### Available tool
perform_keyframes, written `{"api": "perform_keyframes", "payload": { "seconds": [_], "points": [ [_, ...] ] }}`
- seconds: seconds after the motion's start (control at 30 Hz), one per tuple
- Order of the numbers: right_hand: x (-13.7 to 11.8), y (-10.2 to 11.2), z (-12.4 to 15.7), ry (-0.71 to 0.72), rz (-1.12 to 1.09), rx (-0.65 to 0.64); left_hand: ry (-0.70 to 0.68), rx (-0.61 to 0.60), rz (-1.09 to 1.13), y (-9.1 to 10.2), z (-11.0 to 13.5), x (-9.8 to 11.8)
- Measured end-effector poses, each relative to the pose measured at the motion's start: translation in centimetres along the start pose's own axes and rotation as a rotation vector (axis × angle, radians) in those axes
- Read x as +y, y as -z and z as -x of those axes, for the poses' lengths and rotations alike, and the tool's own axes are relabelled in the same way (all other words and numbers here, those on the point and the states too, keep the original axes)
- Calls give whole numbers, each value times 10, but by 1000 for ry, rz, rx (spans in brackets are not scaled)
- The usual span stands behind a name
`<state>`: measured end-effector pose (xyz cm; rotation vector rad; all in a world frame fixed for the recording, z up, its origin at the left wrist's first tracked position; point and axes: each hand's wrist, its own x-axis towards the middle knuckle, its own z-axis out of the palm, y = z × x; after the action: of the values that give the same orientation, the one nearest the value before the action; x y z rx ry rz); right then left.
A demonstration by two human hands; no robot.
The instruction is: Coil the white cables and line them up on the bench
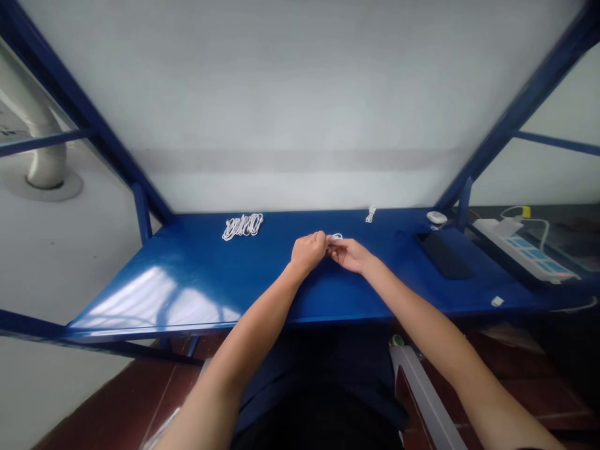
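Both hands meet over the middle of the blue table [197,269]. Between them a small loop of white cable [336,237] shows; most of it is hidden by the fingers. My left hand [310,249] is closed, its fingers curled at the near end of the cable. With thumb and fingers pinched together, my right hand [347,254] grips the same cable from the right. Several coiled white cables [242,226] lie in a row at the back left of the table. A single white cable bundle [370,215] rests at the back edge, right of centre.
On the right lie a dark phone-like slab [444,255], a round white object [436,217] and a small white piece [497,301]. Beyond them is a white power strip [525,250] with a plugged-in cable. Blue frame posts [142,212] rise at both table ends.
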<state>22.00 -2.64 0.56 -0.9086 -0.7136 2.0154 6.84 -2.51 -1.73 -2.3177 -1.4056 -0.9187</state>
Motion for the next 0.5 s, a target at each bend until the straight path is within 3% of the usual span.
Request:
{"api": "perform_keyframes", "payload": {
  "seconds": [0.3, 0.5],
  "points": [
    [1, 7, -4, 24, 97, 28, 42, -64, 113, -1, 1, 3],
    [-1, 7, -2, 94, 270, 31, 282, -95, 218, 3, 3, 10]
  ]
}}
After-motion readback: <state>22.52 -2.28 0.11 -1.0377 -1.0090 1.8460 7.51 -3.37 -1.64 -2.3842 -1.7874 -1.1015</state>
